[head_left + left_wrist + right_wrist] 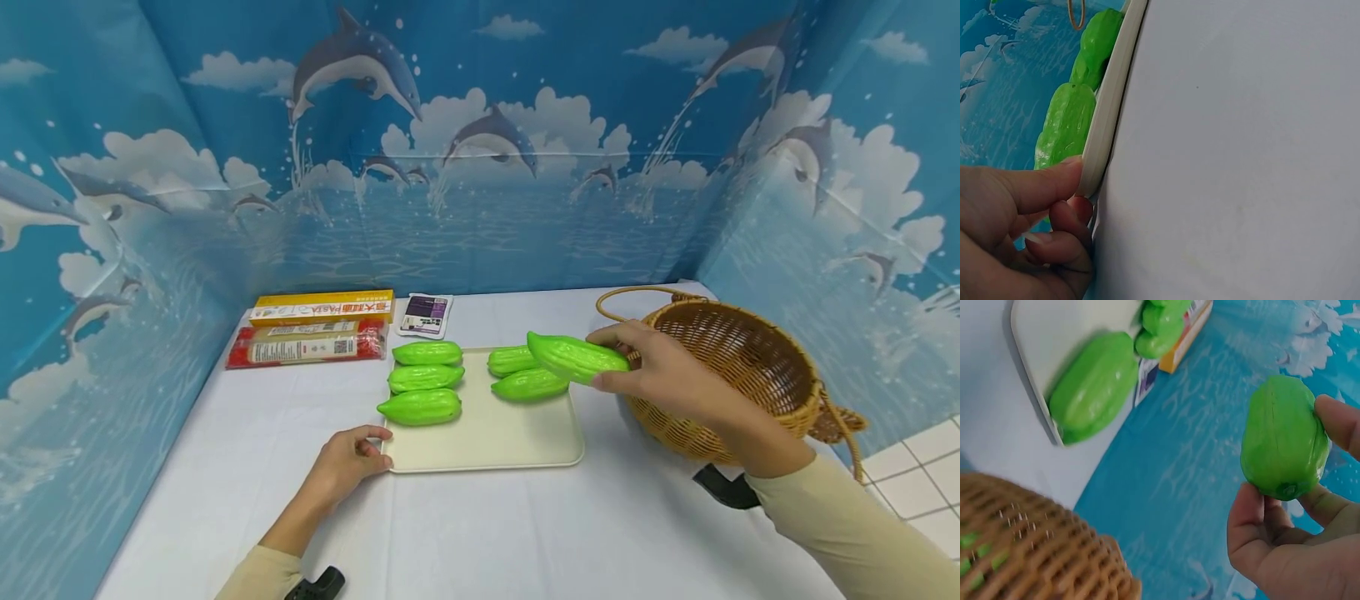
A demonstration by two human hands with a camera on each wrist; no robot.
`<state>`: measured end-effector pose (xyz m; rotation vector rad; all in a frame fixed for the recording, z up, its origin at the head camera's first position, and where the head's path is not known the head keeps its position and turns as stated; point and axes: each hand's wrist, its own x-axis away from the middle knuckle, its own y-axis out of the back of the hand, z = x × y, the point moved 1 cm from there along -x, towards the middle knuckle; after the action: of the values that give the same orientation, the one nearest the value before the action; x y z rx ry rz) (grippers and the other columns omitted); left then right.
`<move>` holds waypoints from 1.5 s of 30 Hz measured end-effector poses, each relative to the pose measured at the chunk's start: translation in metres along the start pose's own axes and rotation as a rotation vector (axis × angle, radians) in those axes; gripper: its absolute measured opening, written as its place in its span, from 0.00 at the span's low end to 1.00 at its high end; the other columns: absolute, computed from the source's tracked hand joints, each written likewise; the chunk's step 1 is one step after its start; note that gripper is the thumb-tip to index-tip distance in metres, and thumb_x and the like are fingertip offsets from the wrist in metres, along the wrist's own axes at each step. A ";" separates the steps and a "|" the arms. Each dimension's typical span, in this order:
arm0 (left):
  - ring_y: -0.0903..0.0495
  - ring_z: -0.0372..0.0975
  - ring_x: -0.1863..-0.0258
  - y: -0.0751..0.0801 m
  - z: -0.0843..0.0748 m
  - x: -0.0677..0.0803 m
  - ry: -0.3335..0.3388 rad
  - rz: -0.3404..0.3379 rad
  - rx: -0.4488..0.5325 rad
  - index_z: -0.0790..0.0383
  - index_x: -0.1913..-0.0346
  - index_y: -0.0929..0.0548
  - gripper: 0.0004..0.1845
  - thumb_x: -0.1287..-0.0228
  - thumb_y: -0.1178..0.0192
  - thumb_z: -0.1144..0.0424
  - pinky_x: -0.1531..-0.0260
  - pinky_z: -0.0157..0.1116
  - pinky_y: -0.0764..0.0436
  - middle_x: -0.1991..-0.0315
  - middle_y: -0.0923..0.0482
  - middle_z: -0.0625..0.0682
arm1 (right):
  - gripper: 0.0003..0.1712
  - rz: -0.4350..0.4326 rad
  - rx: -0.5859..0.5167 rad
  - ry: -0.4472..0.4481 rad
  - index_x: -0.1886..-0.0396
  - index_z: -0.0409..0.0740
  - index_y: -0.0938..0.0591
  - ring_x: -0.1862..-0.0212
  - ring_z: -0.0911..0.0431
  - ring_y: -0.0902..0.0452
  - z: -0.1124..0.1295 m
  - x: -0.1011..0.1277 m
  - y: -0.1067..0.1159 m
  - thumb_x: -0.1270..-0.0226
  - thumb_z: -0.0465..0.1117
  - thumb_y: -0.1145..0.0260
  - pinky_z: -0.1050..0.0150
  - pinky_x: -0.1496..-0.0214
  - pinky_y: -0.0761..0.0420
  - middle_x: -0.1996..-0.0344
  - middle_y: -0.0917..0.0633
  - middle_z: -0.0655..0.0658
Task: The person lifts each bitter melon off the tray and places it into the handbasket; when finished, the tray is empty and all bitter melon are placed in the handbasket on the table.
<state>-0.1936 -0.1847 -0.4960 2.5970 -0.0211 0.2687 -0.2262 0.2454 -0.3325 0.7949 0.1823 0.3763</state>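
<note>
My right hand [667,371] grips a bright green, ridged bitter melon [573,357] by its blunt end, its pointed end facing left. It is held in the air above the right side of a cream tray [487,442]. In the right wrist view, thumb and fingers lie on either side of that melon [1285,437]. My left hand [347,461] pinches the tray's near left corner, thumb on the rim [1110,106] in the left wrist view. Three more bitter melons [425,379] form a column at the tray's left; two others [531,385] lie at its back right, partly overlapped by the held one.
A wicker basket [667,425] with a looped handle stands right of the tray; green shows through its weave in the right wrist view. Back left are a yellow pasta box [322,308], a red-ended packet [307,343] and a purple-and-white pouch [425,317]. A dolphin-print curtain [480,225] hangs behind.
</note>
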 end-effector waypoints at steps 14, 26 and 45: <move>0.28 0.42 0.70 0.000 -0.001 0.000 0.005 0.019 0.024 0.62 0.48 0.14 0.19 0.44 0.25 0.71 0.70 0.35 0.28 0.69 0.24 0.53 | 0.33 0.006 -0.005 -0.103 0.31 0.45 0.27 0.48 0.47 0.26 -0.029 0.007 0.048 0.29 0.53 0.31 0.53 0.52 0.22 0.43 0.21 0.42; 0.28 0.43 0.68 0.001 -0.001 0.000 0.005 -0.005 -0.037 0.60 0.49 0.15 0.23 0.49 0.21 0.68 0.67 0.38 0.28 0.67 0.25 0.53 | 0.35 0.015 -0.002 -0.113 0.27 0.44 0.31 0.49 0.48 0.27 -0.043 0.005 0.073 0.28 0.53 0.33 0.58 0.56 0.21 0.41 0.23 0.40; 0.29 0.42 0.71 -0.003 -0.003 -0.003 0.009 -0.016 -0.092 0.59 0.49 0.14 0.23 0.50 0.21 0.67 0.71 0.38 0.29 0.70 0.26 0.51 | 0.36 -0.014 0.147 -0.102 0.25 0.42 0.34 0.55 0.62 0.23 -0.067 0.013 0.126 0.27 0.50 0.35 0.60 0.62 0.20 0.42 0.22 0.37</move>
<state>-0.1967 -0.1806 -0.4960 2.5039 -0.0091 0.2670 -0.2674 0.3757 -0.2877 0.9547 0.1206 0.3107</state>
